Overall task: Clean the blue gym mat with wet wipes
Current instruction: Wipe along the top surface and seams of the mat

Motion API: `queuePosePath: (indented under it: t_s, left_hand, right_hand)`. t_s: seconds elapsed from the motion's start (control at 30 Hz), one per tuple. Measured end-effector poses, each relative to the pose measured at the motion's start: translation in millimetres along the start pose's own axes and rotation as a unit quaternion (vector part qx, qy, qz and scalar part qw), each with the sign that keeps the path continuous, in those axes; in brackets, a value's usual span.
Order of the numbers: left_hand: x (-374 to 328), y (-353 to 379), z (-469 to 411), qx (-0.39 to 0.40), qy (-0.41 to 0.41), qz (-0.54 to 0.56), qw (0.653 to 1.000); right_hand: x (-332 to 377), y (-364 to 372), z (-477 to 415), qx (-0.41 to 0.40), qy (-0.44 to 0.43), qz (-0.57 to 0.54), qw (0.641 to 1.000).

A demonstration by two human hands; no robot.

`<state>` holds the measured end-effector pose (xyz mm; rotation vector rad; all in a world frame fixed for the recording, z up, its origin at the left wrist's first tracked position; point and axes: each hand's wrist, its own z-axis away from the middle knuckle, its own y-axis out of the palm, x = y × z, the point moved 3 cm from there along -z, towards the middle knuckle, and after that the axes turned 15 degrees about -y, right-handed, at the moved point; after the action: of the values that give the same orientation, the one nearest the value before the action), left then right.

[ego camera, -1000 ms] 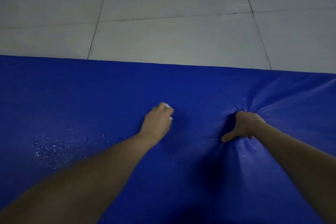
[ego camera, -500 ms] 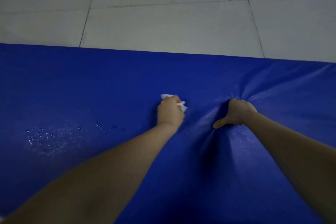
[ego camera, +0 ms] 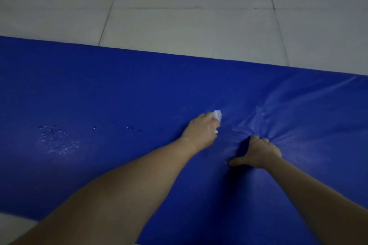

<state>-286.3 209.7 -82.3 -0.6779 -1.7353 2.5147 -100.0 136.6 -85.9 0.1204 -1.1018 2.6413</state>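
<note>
The blue gym mat (ego camera: 119,93) fills the middle and lower part of the view. My left hand (ego camera: 201,132) grips a crumpled white wet wipe (ego camera: 217,116) and holds it against the mat near the centre. Just to its right, my right hand (ego camera: 258,152) presses into the mat with fingers curled, thumb stretched out to the left, and the cover puckers in folds around it. Whether the fingers pinch the cover or only press as a fist is not clear. Water droplets (ego camera: 57,139) glisten on the mat at the left.
Pale grey floor tiles (ego camera: 189,16) lie beyond the mat's far edge. A strip of the same floor (ego camera: 14,225) shows at the bottom left corner, past the mat's near edge.
My left hand slid the wipe to the right and slightly forward, toward my right hand. The right hand stayed pressed in the same spot. The view shifted and tilted.
</note>
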Motion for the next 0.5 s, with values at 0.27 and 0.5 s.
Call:
queuePosePath:
  t_s: [0.27, 0.5]
  left_hand:
    - [165.5, -47.3, 23.4, -0.092, -0.251, 0.038, 0.963]
    - [122.3, -30.5, 25.7, -0.156, -0.419, 0.204, 0.871]
  right_hand:
    - [-2.7, -3.3, -4.1, 0.011, -0.024, 0.022, 0.999]
    - [3.4, -11.4, -1.7, 0.018, -0.030, 0.017, 0.999]
